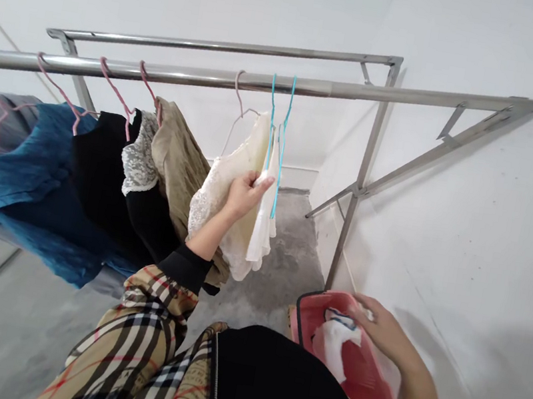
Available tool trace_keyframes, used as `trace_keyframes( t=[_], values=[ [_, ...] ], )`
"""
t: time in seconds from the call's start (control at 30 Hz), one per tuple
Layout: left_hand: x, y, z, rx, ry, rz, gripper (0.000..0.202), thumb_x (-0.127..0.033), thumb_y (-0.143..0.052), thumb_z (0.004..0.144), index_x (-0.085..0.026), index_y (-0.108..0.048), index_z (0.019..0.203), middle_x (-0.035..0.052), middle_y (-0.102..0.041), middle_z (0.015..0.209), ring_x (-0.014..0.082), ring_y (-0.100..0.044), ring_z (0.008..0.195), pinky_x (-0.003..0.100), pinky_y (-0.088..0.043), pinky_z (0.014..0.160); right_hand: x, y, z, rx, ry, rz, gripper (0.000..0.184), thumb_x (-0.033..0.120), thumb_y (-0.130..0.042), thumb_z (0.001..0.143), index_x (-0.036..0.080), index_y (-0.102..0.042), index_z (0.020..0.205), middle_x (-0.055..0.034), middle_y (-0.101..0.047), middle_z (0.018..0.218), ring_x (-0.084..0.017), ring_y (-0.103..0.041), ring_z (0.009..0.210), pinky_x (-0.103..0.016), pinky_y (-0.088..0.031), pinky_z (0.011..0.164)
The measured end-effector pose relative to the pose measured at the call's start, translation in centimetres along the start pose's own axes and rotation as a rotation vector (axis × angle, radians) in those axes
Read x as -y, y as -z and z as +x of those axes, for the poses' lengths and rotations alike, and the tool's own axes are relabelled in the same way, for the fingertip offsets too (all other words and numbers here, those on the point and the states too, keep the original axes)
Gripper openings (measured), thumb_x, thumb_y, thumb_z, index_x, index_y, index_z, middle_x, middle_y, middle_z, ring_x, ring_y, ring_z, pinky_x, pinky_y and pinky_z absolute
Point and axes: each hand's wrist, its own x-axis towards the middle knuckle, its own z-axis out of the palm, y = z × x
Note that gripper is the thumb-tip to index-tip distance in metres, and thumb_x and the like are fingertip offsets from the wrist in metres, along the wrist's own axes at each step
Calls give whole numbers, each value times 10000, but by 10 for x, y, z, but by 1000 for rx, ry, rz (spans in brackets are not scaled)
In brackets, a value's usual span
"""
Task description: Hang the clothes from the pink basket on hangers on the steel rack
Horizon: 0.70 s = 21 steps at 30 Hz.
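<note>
Black top [282,384]: sat nearest my view, inside a checked jacket [143,308].
Left hand [245,196]: closed to a narrow pinch at the pale garments [226,183]; I judged it was steadying them, but could not tell which layer it had.
Pale garments: hung on the near rail [184,78], right of the darker clothes [82,177], a gap between.
Hang: hooks sat over the near rail, so the weight dropped freely; hems pointed down, long axis running from rail toward floor [281,262].
Blue hangers [282,155]: stood side by side, nearly edge-on to me.
Right hand [381,322]: curled over the rim of the pink basket [370,391], probably against tipping.
Pink basket: long axis slanted toward lower right; white cloth [337,345] lay inside.
</note>
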Motion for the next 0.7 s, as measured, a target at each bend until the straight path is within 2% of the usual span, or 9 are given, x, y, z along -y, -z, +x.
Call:
trace_keyframes(
  t=[0.07,0.13,0.23,0.33,0.4,0.47,0.57,0.63,0.7],
  values=[
    [-5,5,-11,97,52,54,408,-504,-725,760,-189,-508,617,-49,-404,582,102,-385,574,240,-317,552,26,-19,9,209,80,40,406,482,-595,854,214,-722,1133,-120,-716,1163,-263,-700,1017,-404,-579,862],
    [-11,10,-24,137,33,132,420,-514,-747,733,-194,-513,595,-40,-414,580,120,-406,594,254,-330,575,54,-33,18,358,157,34,412,455,-544,908,209,-675,1211,-112,-679,1241,-249,-672,1085,-396,-570,888],
    [-17,18,-45,52,-141,381,472,-499,-747,743,-204,-450,523,-31,-386,546,148,-407,624,291,-349,653,95,-50,32,445,307,26,360,412,-533,929,219,-668,1201,-95,-681,1227,-243,-656,1096,-369,-577,829],
    [-15,22,-67,-1,-326,619,477,-468,-685,811,-206,-431,503,-8,-419,537,173,-418,651,331,-351,730,126,-65,43,426,453,51,307,373,-514,949,213,-679,1154,-93,-706,1144,-230,-663,1042,-367,-566,827],
    [-9,22,-83,25,-395,713,440,-439,-624,863,-209,-467,523,13,-483,565,186,-445,673,343,-345,740,138,-76,49,339,534,91,318,371,-491,966,202,-667,1169,-102,-701,1105,-223,-660,1019,-388,-551,876],
    [0,20,-97,70,-425,756,421,-413,-585,894,-213,-485,537,25,-521,582,192,-465,685,346,-340,725,145,-87,54,222,603,144,370,380,-481,971,198,-617,1264,-125,-659,1184,-224,-651,1039,-407,-534,931],
    [18,15,-117,167,-407,735,429,-390,-560,910,-213,-460,532,26,-532,576,190,-470,663,339,-339,679,146,-106,63,137,692,165,557,404,-537,942,219,-440,1458,-155,-467,1464,-260,-551,1257,-449,-456,1069],
    [30,11,-129,245,-350,673,446,-394,-547,911,-212,-430,522,25,-529,571,186,-476,650,331,-349,651,141,-120,68,179,737,121,705,433,-621,886,229,-361,1509,-152,-361,1552,-296,-406,1400,-500,-352,1153],
    [40,8,-140,305,-267,599,470,-422,-541,905,-210,-404,509,22,-519,563,182,-488,644,320,-365,633,133,-135,71,282,739,93,825,469,-707,806,224,-356,1511,-161,-368,1551,-325,-329,1445,-544,-290,1175]
  ],
)
